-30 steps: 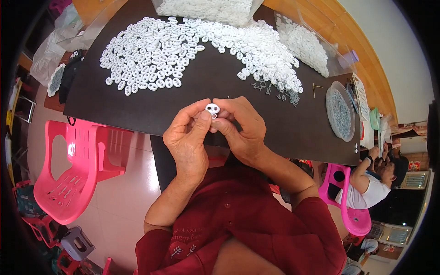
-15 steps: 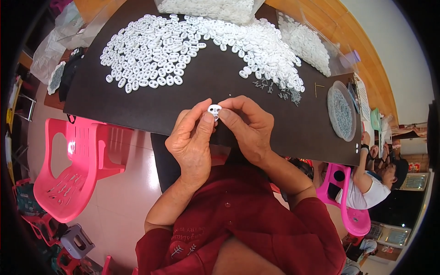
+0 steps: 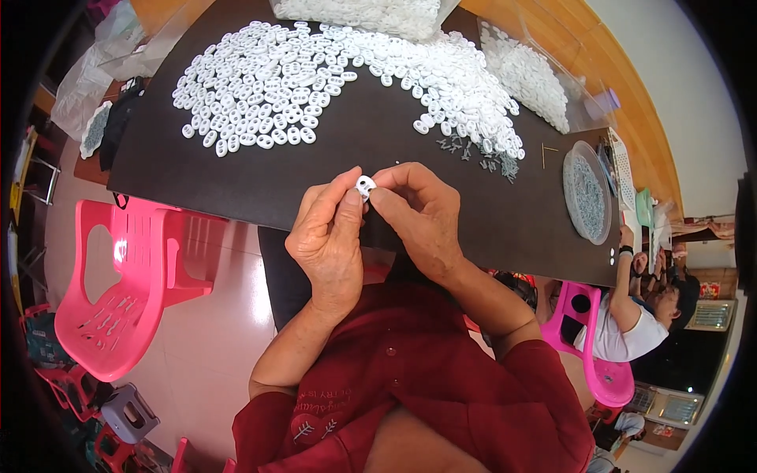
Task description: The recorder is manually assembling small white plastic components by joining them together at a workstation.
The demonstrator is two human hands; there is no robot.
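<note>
My left hand (image 3: pixel 325 240) pinches a small white oval plastic piece (image 3: pixel 365 184) between thumb and fingers, just off the near edge of the dark table (image 3: pixel 252 185). The piece has dark holes in its face and sits slightly tilted. My right hand (image 3: pixel 426 221) closes on its right side, thumb and forefinger at the rim. My fingertips cover part of it. Beyond my hands, many similar white oval pieces (image 3: pixel 252 87) lie spread across the table, and a denser heap of them (image 3: pixel 469 87) is farther right. Small grey plastic parts (image 3: pixel 498 164) lie at that heap's near end.
At the right, a clear round tub (image 3: pixel 587 193) holds grey parts. Clear bins of white pieces (image 3: pixel 524 75) stand at the back. A pink chair (image 3: pixel 130 276) is at the left. Another person (image 3: pixel 631 315) in a white top sits at the right by a magenta chair (image 3: pixel 579 315).
The white piece has turned and tilted between my fingertips, moving slightly left. My right hand has shifted a little left with it; my left hand keeps nearly the same place.
</note>
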